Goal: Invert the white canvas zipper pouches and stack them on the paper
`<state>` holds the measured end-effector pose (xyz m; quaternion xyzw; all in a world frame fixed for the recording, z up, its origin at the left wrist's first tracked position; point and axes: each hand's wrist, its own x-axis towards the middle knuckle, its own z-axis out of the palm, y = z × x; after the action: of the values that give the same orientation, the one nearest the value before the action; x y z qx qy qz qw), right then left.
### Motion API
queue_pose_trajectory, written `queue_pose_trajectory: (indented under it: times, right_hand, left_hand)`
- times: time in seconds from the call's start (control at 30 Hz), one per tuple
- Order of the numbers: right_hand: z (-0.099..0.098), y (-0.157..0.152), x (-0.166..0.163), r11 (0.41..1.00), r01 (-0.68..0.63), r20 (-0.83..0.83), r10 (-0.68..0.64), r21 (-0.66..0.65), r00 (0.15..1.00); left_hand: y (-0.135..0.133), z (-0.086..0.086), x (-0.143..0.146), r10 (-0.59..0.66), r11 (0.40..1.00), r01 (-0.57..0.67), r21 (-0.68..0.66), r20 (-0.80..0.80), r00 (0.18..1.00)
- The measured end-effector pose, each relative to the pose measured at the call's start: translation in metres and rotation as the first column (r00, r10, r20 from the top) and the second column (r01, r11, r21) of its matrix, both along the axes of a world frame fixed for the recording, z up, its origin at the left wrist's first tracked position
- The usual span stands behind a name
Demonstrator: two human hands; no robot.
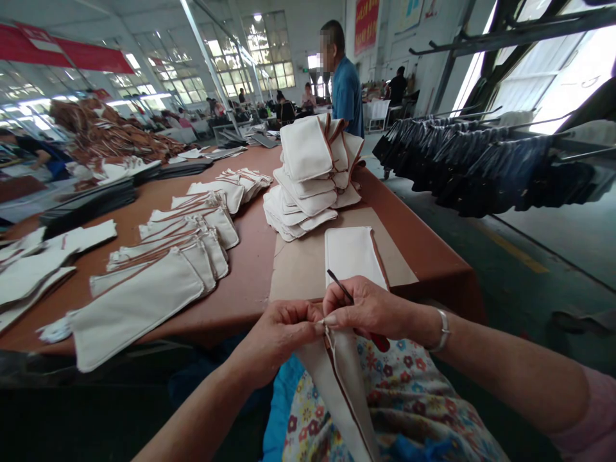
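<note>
Factory hall with tall windows and red banners surrounds a long brown worktable [250, 282] that runs away from the viewer. Just off the table's near edge, over a lap in a floral apron [409, 404], two bare hands meet. The left hand [282, 333] is closed, pinching the top end of a cream canvas pouch with brown edge trim [337, 385]. The right hand [370, 311], a silver bracelet [443, 330] at its wrist, also pinches that top end with thumb and forefinger, and it grips a thin dark pointed tool [339, 285] that slants up and away to the left. A red part below the palm may be the tool's handle; most of it is hidden.

The pouch hangs lengthwise from the fingers toward the bottom of the view, where its lower end is cut off. Its upper tip is covered by the fingers.

On a tan paper sheet [298, 269] at the table's near right corner lies a flat cream pouch [351, 253], long axis pointing away. Beyond it stands a heap of folded cream pouches [310, 179]. Overlapping rows of cream pouches [183, 250] fill the left side. A person in a blue shirt [346, 93] stands by the far end. Dark garments on a rack [481, 167] hang right, blurred.
</note>
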<state>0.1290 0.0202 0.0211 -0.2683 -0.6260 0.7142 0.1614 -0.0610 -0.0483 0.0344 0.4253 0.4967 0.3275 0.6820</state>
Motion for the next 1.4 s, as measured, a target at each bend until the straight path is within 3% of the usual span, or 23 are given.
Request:
queue_pose_trajectory:
  times: [0.13, 0.23, 0.3, 0.4, 0.5, 0.6, 0.7, 0.83, 0.93, 0.97, 1.03, 1.1, 1.17, 1.23, 1.27, 1.33, 1.4]
  right_hand:
    - [-0.004, -0.001, -0.002, 0.998, 0.0, -0.017, 0.001, 0.057, 1.0]
    - [-0.001, 0.002, 0.001, 0.964, 0.029, -0.011, -0.027, 0.263, 1.0]
    - [0.007, 0.003, 0.007, 0.844, 0.051, 0.007, -0.065, 0.534, 0.998]
    - [0.025, 0.0, 0.02, 0.549, -0.045, 0.131, -0.119, 0.835, 0.984]
    - [0.039, -0.012, 0.03, 0.369, -0.236, 0.316, -0.172, 0.899, 0.933]
    - [0.041, -0.026, 0.032, 0.217, -0.333, 0.375, -0.197, 0.918, 0.906]
    - [0.034, -0.033, 0.03, 0.151, -0.354, 0.382, -0.256, 0.923, 0.888]
    - [0.017, -0.028, 0.029, 0.208, -0.349, 0.398, -0.29, 0.914, 0.87]
    - [0.005, -0.021, 0.027, 0.326, -0.307, 0.38, -0.189, 0.894, 0.906]
    - [0.002, -0.019, 0.026, 0.404, -0.281, 0.358, -0.128, 0.871, 0.925]
    - [-0.003, -0.017, 0.024, 0.625, -0.231, 0.293, 0.004, 0.746, 0.956]
    - [-0.008, -0.018, 0.021, 0.851, -0.188, 0.237, 0.077, 0.491, 0.968]
    - [-0.012, -0.021, 0.018, 0.973, -0.131, 0.213, 0.09, 0.189, 0.973]
    - [-0.017, -0.024, 0.016, 0.998, -0.059, 0.2, 0.06, -0.012, 0.978]
    - [-0.019, -0.026, 0.014, 0.998, -0.042, 0.188, 0.049, -0.038, 0.981]
    - [-0.024, -0.028, 0.013, 0.996, -0.065, 0.166, 0.054, 0.06, 0.985]
    - [-0.028, -0.028, 0.014, 0.965, -0.081, 0.171, 0.038, 0.251, 0.984]
  left_hand:
    - [0.0, -0.001, 0.002, 0.03, 0.999, -0.029, -0.015, 0.035, 0.999]
    - [-0.001, -0.002, 0.003, 0.091, 0.996, -0.09, -0.019, 0.026, 0.996]
    - [-0.001, -0.002, 0.005, 0.141, 0.99, -0.141, -0.015, 0.003, 0.99]
    - [-0.002, -0.001, 0.007, 0.172, 0.985, -0.173, -0.028, -0.033, 0.985]
    - [-0.002, -0.003, 0.009, 0.182, 0.982, -0.184, -0.037, -0.05, 0.982]
    - [-0.003, -0.007, 0.013, 0.23, 0.973, -0.231, -0.025, -0.031, 0.973]
    - [-0.005, -0.01, 0.017, 0.254, 0.967, -0.254, -0.021, -0.003, 0.967]
    - [-0.008, -0.011, 0.021, 0.267, 0.964, -0.267, -0.004, 0.046, 0.963]
    - [-0.01, -0.014, 0.02, 0.268, 0.963, -0.269, 0.023, 0.061, 0.962]
    - [-0.011, -0.016, 0.019, 0.265, 0.963, -0.267, 0.026, 0.066, 0.962]
    - [-0.011, -0.021, 0.017, 0.26, 0.965, -0.262, 0.019, 0.075, 0.963]
    - [-0.013, -0.024, 0.017, 0.25, 0.968, -0.251, 0.021, 0.067, 0.966]
    - [-0.015, -0.024, 0.018, 0.211, 0.976, -0.212, 0.046, 0.036, 0.977]
    - [-0.017, -0.02, 0.022, 0.153, 0.986, -0.152, 0.073, -0.012, 0.988]
    - [-0.018, -0.017, 0.024, 0.135, 0.988, -0.133, 0.082, -0.024, 0.991]
    - [-0.019, -0.01, 0.028, 0.143, 0.986, -0.142, 0.088, 0.0, 0.99]
    - [-0.017, -0.004, 0.028, 0.178, 0.981, -0.183, 0.07, 0.075, 0.981]
